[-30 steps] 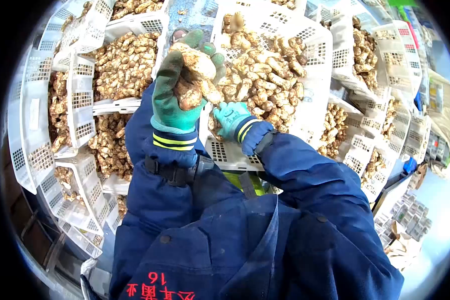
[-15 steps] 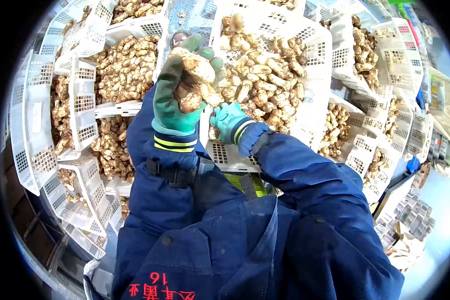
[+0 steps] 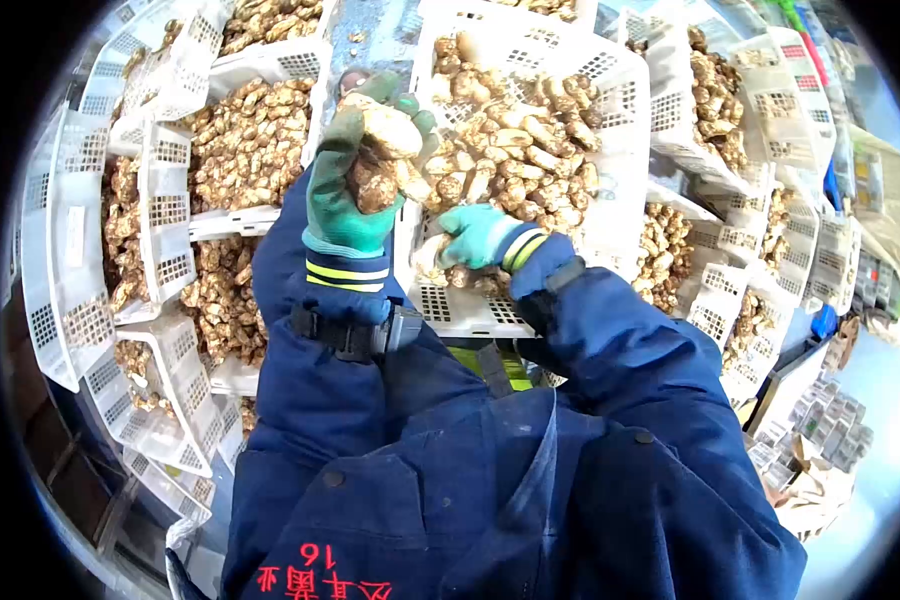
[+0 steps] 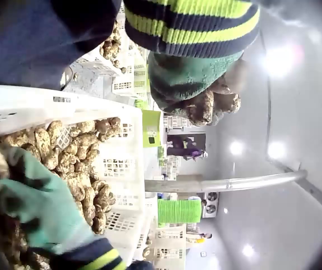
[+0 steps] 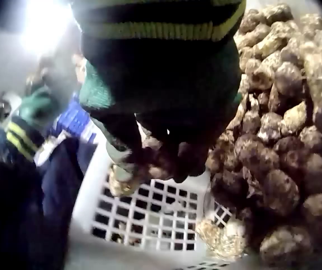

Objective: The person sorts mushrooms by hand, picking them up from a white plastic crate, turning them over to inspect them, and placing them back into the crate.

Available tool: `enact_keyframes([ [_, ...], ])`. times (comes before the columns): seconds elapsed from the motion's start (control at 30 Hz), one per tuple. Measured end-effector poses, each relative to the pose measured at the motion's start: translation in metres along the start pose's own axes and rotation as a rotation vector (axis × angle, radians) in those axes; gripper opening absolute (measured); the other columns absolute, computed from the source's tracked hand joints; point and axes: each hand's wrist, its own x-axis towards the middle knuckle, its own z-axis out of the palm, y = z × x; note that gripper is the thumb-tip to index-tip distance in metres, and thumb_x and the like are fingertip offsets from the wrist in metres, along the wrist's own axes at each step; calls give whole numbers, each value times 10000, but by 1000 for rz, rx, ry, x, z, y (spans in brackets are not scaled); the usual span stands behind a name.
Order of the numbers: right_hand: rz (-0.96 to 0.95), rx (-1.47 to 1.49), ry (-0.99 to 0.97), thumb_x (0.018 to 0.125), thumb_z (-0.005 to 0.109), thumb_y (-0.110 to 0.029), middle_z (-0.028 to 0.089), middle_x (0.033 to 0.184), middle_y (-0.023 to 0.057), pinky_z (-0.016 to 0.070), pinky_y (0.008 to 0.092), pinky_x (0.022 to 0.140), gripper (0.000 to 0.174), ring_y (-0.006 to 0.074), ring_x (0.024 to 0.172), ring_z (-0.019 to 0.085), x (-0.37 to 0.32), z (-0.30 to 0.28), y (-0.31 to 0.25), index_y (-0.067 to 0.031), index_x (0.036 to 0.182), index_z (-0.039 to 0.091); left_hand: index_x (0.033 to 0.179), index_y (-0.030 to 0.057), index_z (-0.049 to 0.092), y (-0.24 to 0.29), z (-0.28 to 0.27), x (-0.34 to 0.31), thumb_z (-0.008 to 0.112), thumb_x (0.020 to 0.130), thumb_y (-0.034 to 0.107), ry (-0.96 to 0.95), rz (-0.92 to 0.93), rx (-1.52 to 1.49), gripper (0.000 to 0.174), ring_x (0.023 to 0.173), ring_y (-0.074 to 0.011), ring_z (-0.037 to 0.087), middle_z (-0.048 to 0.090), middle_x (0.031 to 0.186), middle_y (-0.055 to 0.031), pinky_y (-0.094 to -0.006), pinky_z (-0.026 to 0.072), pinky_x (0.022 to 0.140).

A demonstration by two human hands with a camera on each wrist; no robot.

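My left hand [image 3: 342, 205], in a green-palmed work glove, is raised over the left edge of the white crate [image 3: 618, 225]. Its fingers curl round a few speckled brown-and-cream mushrooms [image 3: 392, 130], whose caps [image 4: 201, 108] poke out past the glove in the left wrist view. Low over the crate's near left corner, my gloved right hand [image 3: 478, 236] pinches a pale mushroom [image 3: 431, 252]. The right wrist view shows that mushroom [image 5: 123, 184] beneath the fingertips, the glove dark in shadow. A heap of similar mushrooms [image 3: 525, 150] fills much of the crate.
More white crates of mushrooms [image 3: 250, 140] stand close on the left, and others [image 3: 715, 120] flank the right side. The front crate's slotted near wall [image 3: 470, 312] is right by my body. A stack of green crates [image 4: 179, 211] and people stand farther off.
My right hand has drawn slightly right, away from the mushrooms in my left hand, and turned; a pale mushroom now shows at its fingers. The left hand has barely moved.
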Motion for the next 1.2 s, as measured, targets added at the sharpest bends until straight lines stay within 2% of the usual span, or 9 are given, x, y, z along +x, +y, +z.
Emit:
enact_keyframes([
  [0.17,-416,1402,67,878,559,-136,660,1068,232,542,243,573,473,239,788,689,-89,-13,52,24,1315,481,1446,18,326,-10,-7,9,537,964,273,-82,3,0,585,1186,-310,553,559,1290,-164,-468,448,1022],
  [0.43,-624,1852,633,930,518,-368,570,1216,265,528,289,530,657,306,822,655,-223,17,64,38,1414,338,1349,14,452,-88,8,9,539,977,272,-135,-373,115,461,1068,-252,596,607,1152,-129,-405,512,920],
  [0.5,-995,1853,284,973,466,-278,502,1353,201,587,403,734,540,366,1027,624,-238,24,101,-21,1430,339,1353,12,450,-133,14,6,549,963,239,-266,-259,627,462,1086,-270,584,591,1185,-141,-408,499,925],
  [0.6,-814,1629,643,922,532,-167,548,1291,182,582,360,767,527,328,1036,627,-278,30,106,36,1386,386,1415,47,396,-195,50,-4,573,936,256,-625,119,1147,551,1252,-281,468,475,1376,-141,-407,386,1047],
  [0.67,-656,1266,883,870,578,-96,567,1267,150,529,296,828,492,218,1052,610,-291,25,108,49,1325,463,1458,83,339,-235,56,-14,554,942,372,-583,-206,340,630,1386,-287,302,340,1500,-127,-407,325,1090],
  [0.7,-530,1030,1038,855,597,-88,572,1262,140,503,283,861,488,178,1051,599,-303,24,98,54,1307,481,1458,103,325,-223,96,-24,492,967,433,-99,-610,484,615,1329,-228,380,402,1454,-117,-441,352,1053],
  [0.87,-508,244,1268,811,742,-322,527,1306,118,421,330,997,704,217,1162,532,-293,27,120,13,1364,460,1424,38,346,-186,122,-39,490,985,350,-367,-717,577,557,1181,-291,535,404,1432,-132,-398,486,939],
  [1.1,-755,1030,1119,782,609,24,468,1363,121,421,296,986,704,185,1204,494,-256,29,96,-11,1436,350,1405,-16,356,-176,134,-56,569,937,157,-261,-698,485,543,944,-307,666,588,1194,-239,-332,562,776],
  [1.2,-738,1355,900,899,585,-143,574,1224,127,463,329,950,530,193,1093,576,-260,41,82,52,1362,416,1390,-59,352,-177,147,-70,617,893,15,-117,-428,666,567,895,-224,656,605,1142,-166,-308,553,744],
])
